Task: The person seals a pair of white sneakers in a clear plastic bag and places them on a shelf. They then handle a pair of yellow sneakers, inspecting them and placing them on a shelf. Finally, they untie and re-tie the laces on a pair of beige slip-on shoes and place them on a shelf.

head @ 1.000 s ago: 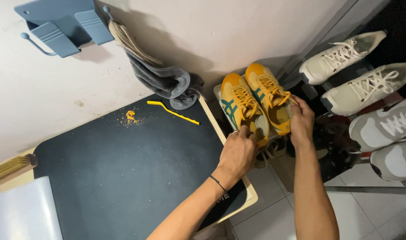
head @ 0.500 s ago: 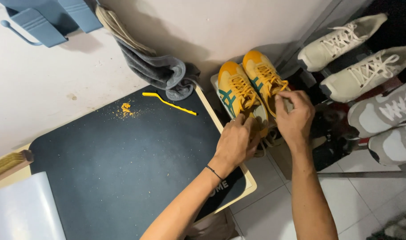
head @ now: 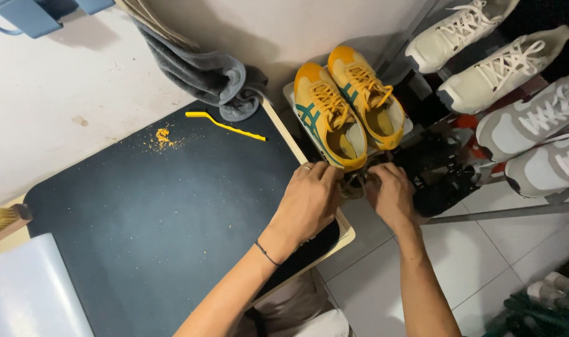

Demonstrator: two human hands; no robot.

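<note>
Yellow sneakers point(head: 347, 112) sit just beyond the dark tabletop's point(head: 141, 237) far right edge. Left hand point(head: 309, 203) and right hand point(head: 390, 195) curl together beneath their heels, grip hidden; a careless tug could tip them floorward.

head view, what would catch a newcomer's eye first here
The pair of yellow sneakers with green stripes stands out, set side by side past the right edge of the dark mat. The left hand and right hand meet just below their heels. Pale sneakers line a rack on the right.
</note>
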